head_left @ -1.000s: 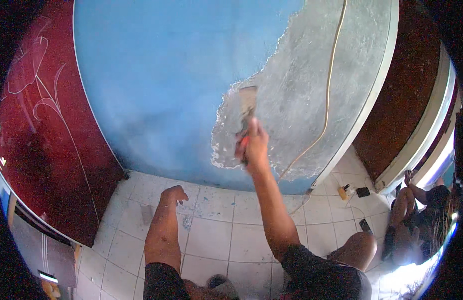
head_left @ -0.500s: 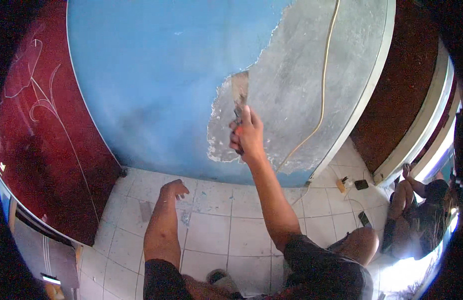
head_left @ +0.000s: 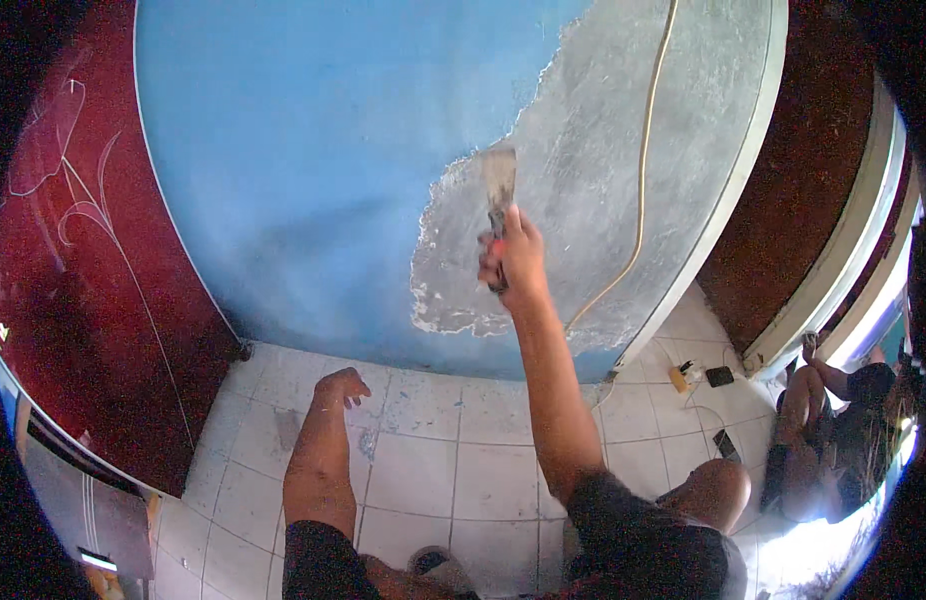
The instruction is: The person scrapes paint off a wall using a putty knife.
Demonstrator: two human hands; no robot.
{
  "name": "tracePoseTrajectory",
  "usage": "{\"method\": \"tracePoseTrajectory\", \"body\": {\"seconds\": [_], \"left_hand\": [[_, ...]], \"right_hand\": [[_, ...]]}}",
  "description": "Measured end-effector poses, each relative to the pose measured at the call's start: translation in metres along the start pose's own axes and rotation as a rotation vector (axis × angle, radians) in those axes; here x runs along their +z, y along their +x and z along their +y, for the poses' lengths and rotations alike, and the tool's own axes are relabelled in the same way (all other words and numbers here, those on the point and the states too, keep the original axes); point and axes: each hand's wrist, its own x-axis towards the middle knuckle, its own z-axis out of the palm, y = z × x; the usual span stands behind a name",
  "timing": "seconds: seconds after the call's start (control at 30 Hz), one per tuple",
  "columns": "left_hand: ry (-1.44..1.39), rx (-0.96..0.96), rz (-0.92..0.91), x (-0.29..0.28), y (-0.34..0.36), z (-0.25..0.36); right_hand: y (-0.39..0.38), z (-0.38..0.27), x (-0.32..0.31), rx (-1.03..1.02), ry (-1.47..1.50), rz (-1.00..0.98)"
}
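My right hand (head_left: 513, 250) grips a putty knife (head_left: 499, 175) with a black and red handle, its wide blade against the wall at the jagged border between blue paint (head_left: 303, 140) and a bare grey plaster patch (head_left: 603, 150). A pale cable (head_left: 643, 180) runs down the grey patch to the right of my hand. My left hand (head_left: 346, 385) is open, hanging low in front of the wall's base over the floor, with its fingers loosely bent and holding nothing.
A red panel (head_left: 103, 300) stands left, brown doors (head_left: 793, 180) right. Paint flakes lie on the white tiled floor (head_left: 413, 470). A charger (head_left: 681, 378), dark devices (head_left: 719, 376) and a phone (head_left: 725, 445) lie by a seated person (head_left: 833, 440) at the right.
Over the last second the knife has shifted slightly left and up, then back rightward along the paint edge. My left hand has barely moved.
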Motion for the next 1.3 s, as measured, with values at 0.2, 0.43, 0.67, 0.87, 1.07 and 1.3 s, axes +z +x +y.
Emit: {"method": "tracePoseTrajectory", "body": {"seconds": [0.2,0.43,0.67,0.87,1.07,1.3], "left_hand": [[0.011,0.021,0.041,0.001,-0.036,0.016],[0.063,0.045,0.054,-0.001,-0.040,0.030],[0.113,0.003,0.032,0.004,-0.028,0.038],[-0.003,-0.017,0.009,0.002,-0.023,0.003],[-0.034,0.053,0.024,0.002,0.006,0.001],[-0.040,0.094,0.055,0.004,-0.027,0.022]], "right_hand": [[-0.026,0.003,0.005,0.030,-0.123,0.021],[0.004,0.006,0.003,-0.015,-0.076,0.013],[0.018,-0.010,-0.005,-0.096,-0.199,0.142],[-0.035,-0.012,0.003,0.001,-0.029,-0.016],[0.006,-0.017,0.019,-0.106,-0.154,0.016],[0.008,-0.006,0.003,0.006,-0.100,0.083]]}}
